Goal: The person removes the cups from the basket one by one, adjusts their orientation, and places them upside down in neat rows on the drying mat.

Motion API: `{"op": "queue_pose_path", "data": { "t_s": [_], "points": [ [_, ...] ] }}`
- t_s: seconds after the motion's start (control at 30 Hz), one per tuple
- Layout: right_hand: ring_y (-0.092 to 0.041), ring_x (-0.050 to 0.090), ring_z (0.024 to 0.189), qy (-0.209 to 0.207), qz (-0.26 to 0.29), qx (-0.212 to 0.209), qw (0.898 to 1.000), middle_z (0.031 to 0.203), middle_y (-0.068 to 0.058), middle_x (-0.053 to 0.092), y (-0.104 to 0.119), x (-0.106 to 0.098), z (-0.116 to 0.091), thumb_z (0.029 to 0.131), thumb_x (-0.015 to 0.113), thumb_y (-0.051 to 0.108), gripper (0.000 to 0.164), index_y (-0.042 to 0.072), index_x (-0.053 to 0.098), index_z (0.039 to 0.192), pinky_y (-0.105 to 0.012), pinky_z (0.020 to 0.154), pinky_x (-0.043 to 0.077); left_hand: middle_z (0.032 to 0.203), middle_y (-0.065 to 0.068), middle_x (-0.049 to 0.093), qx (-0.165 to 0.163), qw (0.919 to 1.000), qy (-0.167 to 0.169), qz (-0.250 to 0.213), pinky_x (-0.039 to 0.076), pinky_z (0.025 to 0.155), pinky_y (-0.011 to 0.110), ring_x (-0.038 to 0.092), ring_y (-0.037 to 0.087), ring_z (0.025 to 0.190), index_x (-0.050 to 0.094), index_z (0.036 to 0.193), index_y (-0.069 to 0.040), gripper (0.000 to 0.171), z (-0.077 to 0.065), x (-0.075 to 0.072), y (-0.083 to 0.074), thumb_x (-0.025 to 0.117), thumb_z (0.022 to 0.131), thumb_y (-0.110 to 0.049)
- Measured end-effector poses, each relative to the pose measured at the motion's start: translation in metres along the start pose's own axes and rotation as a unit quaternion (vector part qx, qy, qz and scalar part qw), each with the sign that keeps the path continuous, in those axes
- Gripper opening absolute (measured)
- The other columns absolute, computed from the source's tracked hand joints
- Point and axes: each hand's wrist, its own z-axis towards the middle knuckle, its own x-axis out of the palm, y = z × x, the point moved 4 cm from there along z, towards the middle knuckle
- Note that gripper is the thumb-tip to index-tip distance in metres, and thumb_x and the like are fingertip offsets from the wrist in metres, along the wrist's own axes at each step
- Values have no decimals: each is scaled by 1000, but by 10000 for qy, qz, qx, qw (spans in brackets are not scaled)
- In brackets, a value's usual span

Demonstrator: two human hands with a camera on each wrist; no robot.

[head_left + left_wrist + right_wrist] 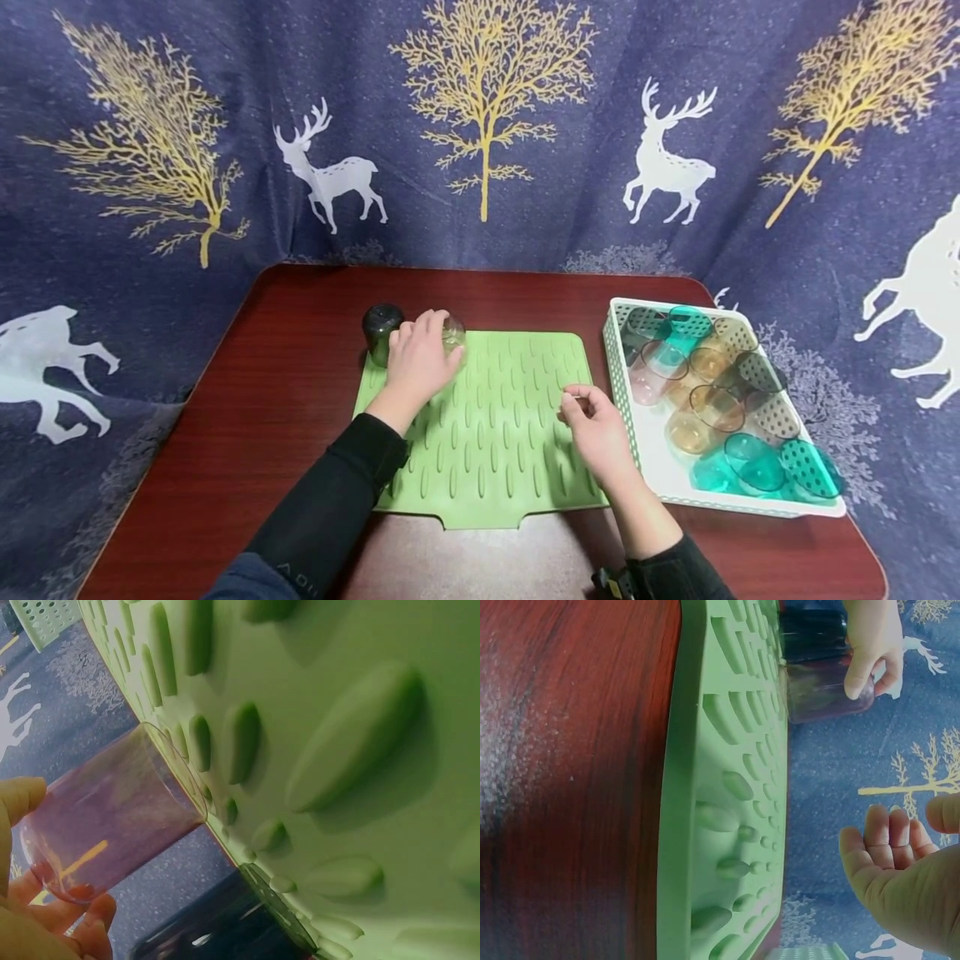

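Note:
A clear glass with a pinkish tint [112, 817] stands upside down, its rim against the green drying mat [480, 504]. My left hand [422, 360] grips it near its base, with the thumb on one side and fingers on the other in the left wrist view. Close beside it, at the mat's far left corner, a dark glass [382, 323] is also upside down. My right hand [602, 437] hovers over the mat's right edge, fingers loosely curled, holding nothing.
To the right stands a white perforated basket [621, 375] with several clear, amber, pink, grey and teal glasses. The mat lies on a reddish-brown table [277, 400]. A blue curtain [517, 242] with deer and trees hangs behind.

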Motion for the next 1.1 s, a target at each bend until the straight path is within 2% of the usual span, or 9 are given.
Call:
{"op": "queue_pose_path", "data": {
  "t_s": [0.4,0.53,0.63,0.7,0.77,0.83,0.9,1.0,1.1],
  "points": [
    [-16,67,82,126,-217,-62,9997,91,-11,67,-1,-5,-2,94,55,26,22,13,62,110,-26,70,50,150,9,32,130,9994,218,216,26,104,52,37,36,128,39,141,-23,60,-1,3,-1,55,89,-48],
    [-13,65,79,-85,-661,-296,9973,88,-9,68,4,-17,-2,93,57,27,21,13,64,106,-24,68,49,151,10,30,185,9994,245,156,24,106,54,35,36,130,38,142,-23,60,-3,3,-2,56,89,-47],
    [-10,62,78,-438,-1170,-560,9906,90,-7,69,9,-34,0,92,59,29,21,13,65,105,-23,68,48,152,10,29,229,9993,276,135,23,107,54,34,36,131,38,142,-24,59,-5,2,-4,54,90,-47],
    [-8,60,76,-914,-1401,-733,9832,89,-6,70,11,-48,2,90,61,28,19,14,67,101,-20,67,47,152,10,28,268,9992,253,133,23,108,54,34,35,132,38,142,-25,58,-7,2,-4,53,90,-47],
    [-8,60,75,-1512,-1625,-981,9701,89,-6,71,13,-63,2,89,62,26,17,13,68,99,-20,68,45,152,10,28,305,9992,226,123,22,109,54,34,35,132,38,142,-25,58,-10,1,-4,53,90,-47],
    [-14,62,76,-2097,-1823,-1298,9518,87,-9,70,16,-75,2,87,63,21,16,9,68,97,-25,71,45,152,11,28,333,9992,198,133,22,109,54,34,35,132,37,142,-25,59,-15,0,-2,54,90,-47],
    [-26,62,85,-2469,-2188,-1486,9323,91,-14,68,16,-87,2,86,61,18,19,5,67,100,-36,78,45,152,11,28,366,9990,186,152,22,109,55,33,35,132,36,142,-25,60,-20,-1,0,54,90,-48],
    [-42,54,97,-2531,-2836,-1328,9154,100,-24,62,12,-100,4,86,60,20,25,2,64,104,-53,83,39,152,12,28,428,9988,134,200,23,108,55,34,35,132,34,143,-25,62,-24,-3,1,55,89,-49],
    [-47,50,101,-2418,-3428,-795,9043,107,-25,59,5,-108,5,86,61,27,28,7,63,105,-60,83,33,151,11,28,464,9986,53,230,24,108,55,34,35,132,34,143,-26,62,-25,-6,0,53,90,-50]
  ]
}}
